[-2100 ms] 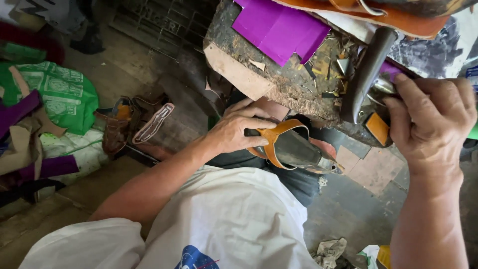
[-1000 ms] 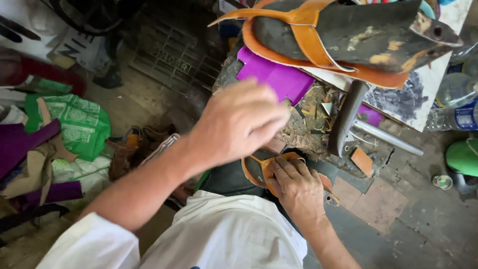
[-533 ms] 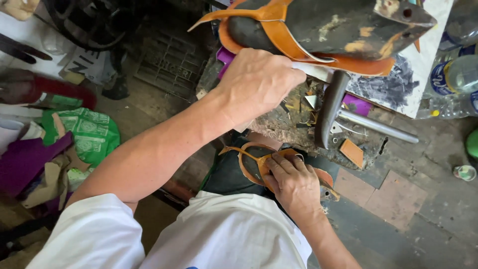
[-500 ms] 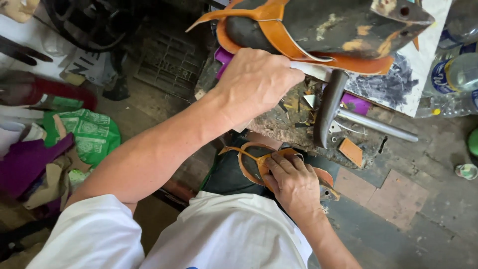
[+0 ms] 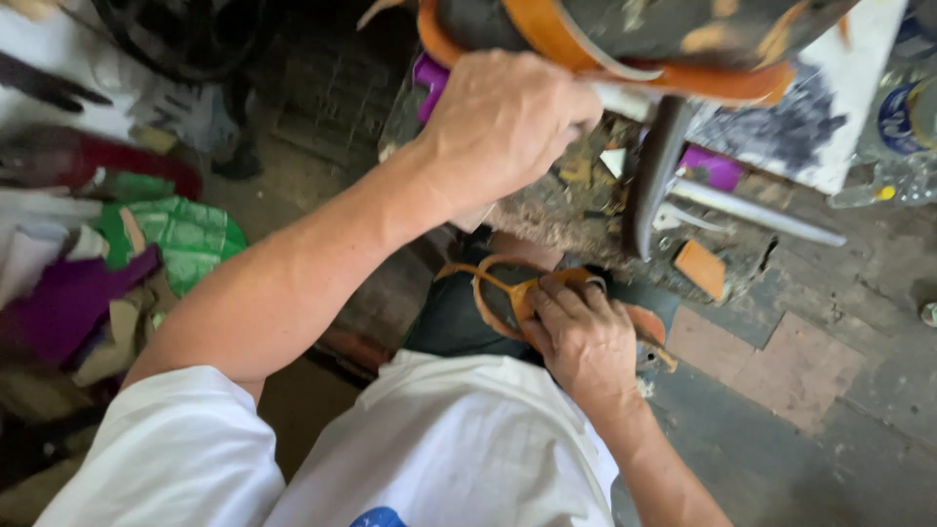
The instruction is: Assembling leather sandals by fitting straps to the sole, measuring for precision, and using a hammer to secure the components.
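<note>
My left hand (image 5: 508,117) is raised to the cluttered workbench, fingers curled around a pale bar (image 5: 620,100) that runs under a dark sandal with orange straps (image 5: 625,34) mounted upside down on a stand. My right hand (image 5: 586,337) rests in my lap, gripping a second sandal with orange straps (image 5: 493,293) against my dark trousers. A dark curved metal post (image 5: 652,176) hangs down from the stand just above my right hand.
The worn bench top (image 5: 556,210) carries a purple sheet (image 5: 429,73), a purple scrap (image 5: 717,166), a metal rod (image 5: 756,212) and an orange leather piece (image 5: 701,268). A plastic bottle (image 5: 903,127) stands at the right. A green bag (image 5: 185,234) and cloth scraps lie at the left.
My left hand rose from my lap to the bar under the mounted sandal. My right hand came down from the stand onto the sandal in my lap. The view has closed in.
</note>
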